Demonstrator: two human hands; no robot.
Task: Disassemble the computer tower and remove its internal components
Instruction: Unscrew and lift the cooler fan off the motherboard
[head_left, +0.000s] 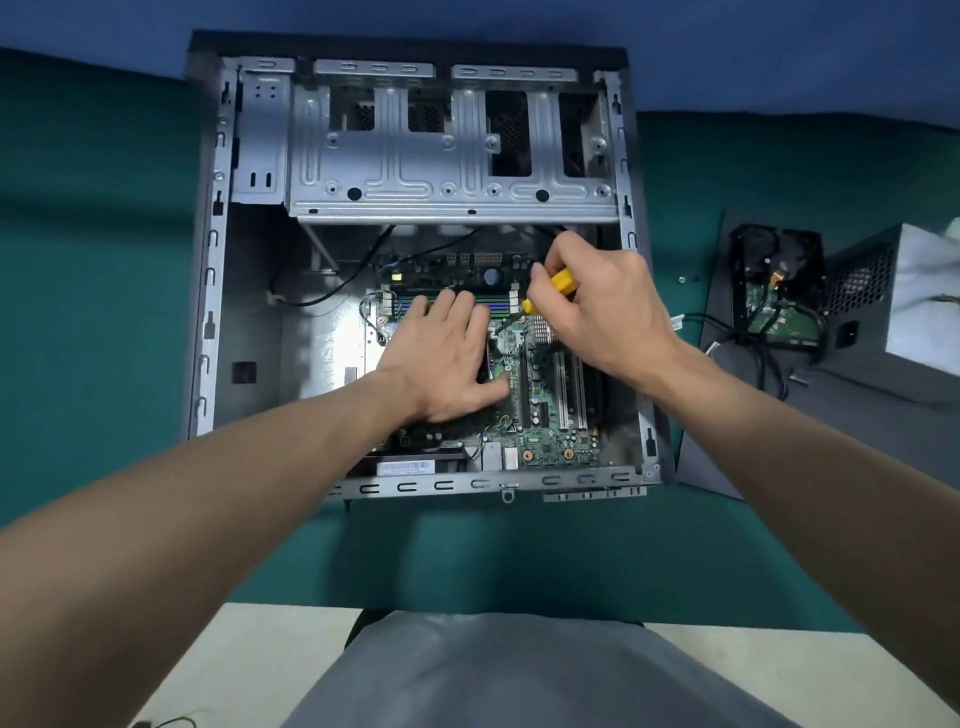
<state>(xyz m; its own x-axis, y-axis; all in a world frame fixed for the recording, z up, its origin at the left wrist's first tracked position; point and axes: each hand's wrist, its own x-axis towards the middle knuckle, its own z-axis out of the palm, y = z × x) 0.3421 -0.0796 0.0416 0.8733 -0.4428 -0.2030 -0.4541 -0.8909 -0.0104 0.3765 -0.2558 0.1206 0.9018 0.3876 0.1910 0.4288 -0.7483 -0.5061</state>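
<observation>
Head view: in the computer tower (208, 312) lying open on the green table (104, 260), the left hand (447, 358) presses flat-fingered on the circuit board (550, 441) while the right hand (602, 306) grips a screwdriver (563, 283), whose tip could slip off and gouge the board.

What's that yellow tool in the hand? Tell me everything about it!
It is a screwdriver with a yellow handle, plastic by its look, and a thin dark shaft. The right hand grips it, hiding much of the handle. It slants down and leftward, its tip at the green motherboard inside the open tower.
</observation>
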